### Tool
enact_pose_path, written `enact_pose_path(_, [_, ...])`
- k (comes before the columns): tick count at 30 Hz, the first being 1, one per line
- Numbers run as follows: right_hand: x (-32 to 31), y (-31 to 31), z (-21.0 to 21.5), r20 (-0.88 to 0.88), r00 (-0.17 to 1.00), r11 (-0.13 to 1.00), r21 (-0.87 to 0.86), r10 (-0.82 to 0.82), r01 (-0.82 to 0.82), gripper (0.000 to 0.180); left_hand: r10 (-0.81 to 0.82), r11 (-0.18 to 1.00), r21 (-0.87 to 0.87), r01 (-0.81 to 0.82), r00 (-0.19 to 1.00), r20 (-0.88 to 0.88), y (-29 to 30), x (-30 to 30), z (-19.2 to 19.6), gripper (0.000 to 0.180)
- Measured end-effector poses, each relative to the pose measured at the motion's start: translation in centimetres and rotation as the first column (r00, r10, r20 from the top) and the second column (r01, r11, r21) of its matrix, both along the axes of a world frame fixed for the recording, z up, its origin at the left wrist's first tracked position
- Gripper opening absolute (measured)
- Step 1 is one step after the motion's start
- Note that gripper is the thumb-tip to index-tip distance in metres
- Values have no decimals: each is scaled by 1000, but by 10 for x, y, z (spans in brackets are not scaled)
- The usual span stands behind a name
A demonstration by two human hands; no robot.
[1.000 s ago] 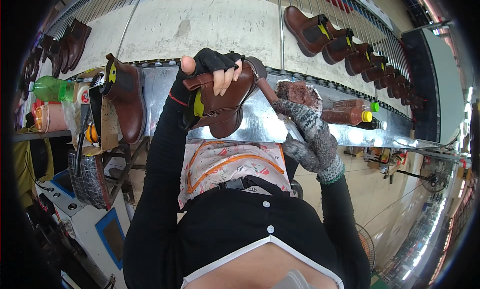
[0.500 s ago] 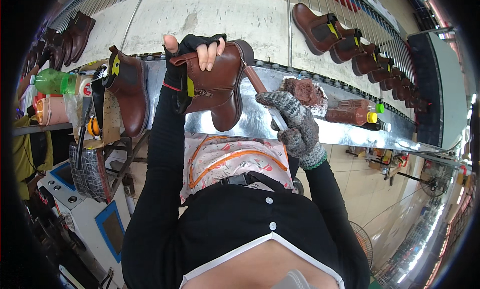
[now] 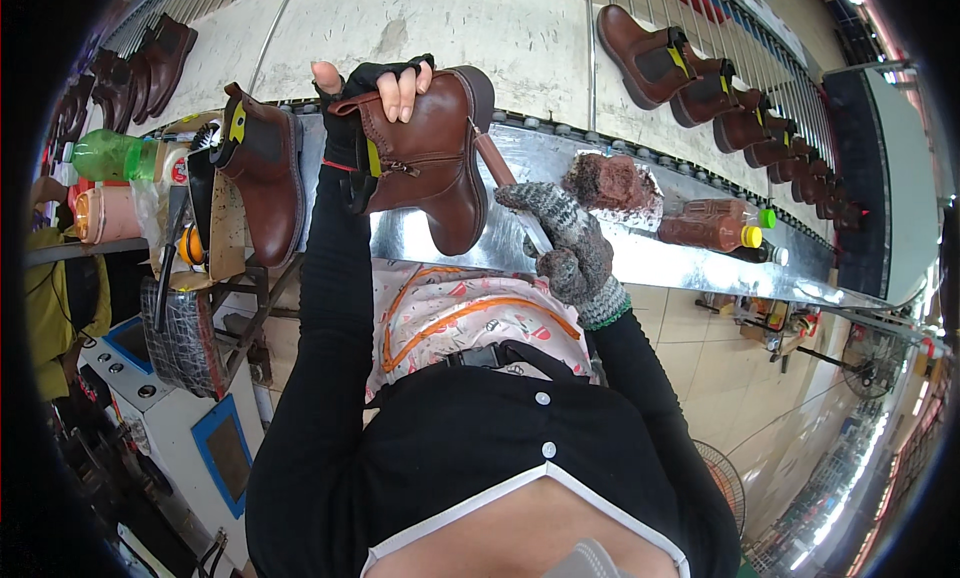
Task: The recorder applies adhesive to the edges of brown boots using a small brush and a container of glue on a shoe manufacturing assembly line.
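Observation:
My left hand (image 3: 384,90), in a black fingerless glove, grips a brown ankle boot (image 3: 432,158) by its upper and holds it up over the metal bench. The boot's side zipper faces me, its toe points down and its sole edge is on the right. My right hand (image 3: 570,243), in a grey knitted glove, is closed around a slim syringe (image 3: 494,160) with a brown barrel. Its thin tip meets the boot's sole edge. Left of my left arm, a second brown boot (image 3: 270,173) stands on the bench.
A brown-stained sponge (image 3: 608,183) lies on foil, beside a bottle of brown liquid (image 3: 700,226) with a yellow cap. Beyond the metal bench (image 3: 400,240) runs a pale conveyor (image 3: 450,38), with rows of boots (image 3: 650,63) at right and left. A green bottle (image 3: 110,158) stands far left.
Both hands have shifted slightly left and up with the boot and the syringe. The syringe's tip has moved a little along the sole edge, toward the heel.

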State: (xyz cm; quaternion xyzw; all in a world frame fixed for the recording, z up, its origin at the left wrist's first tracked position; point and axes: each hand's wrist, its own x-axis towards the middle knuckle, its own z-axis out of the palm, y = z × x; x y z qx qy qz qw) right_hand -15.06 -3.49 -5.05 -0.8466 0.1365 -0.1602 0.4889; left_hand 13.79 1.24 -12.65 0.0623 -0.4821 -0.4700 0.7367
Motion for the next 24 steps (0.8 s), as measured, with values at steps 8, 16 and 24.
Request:
enact_pose_path(8, [1,7,-22,-5,999,996,88,34,-33,47,1,994,-113,-12,996,-94,2,5,-6,91])
enact_pose_path(16, [-5,11,-41,-83,995,946,322,49,-20,66,8,984,-175,-32,991,-137,7,18,-22,91])
enact_pose_path(24, [-18,1,-40,-98,991,822,569,96,-24,58,26,996,-75,-40,984,-178,18,31,-35,81])
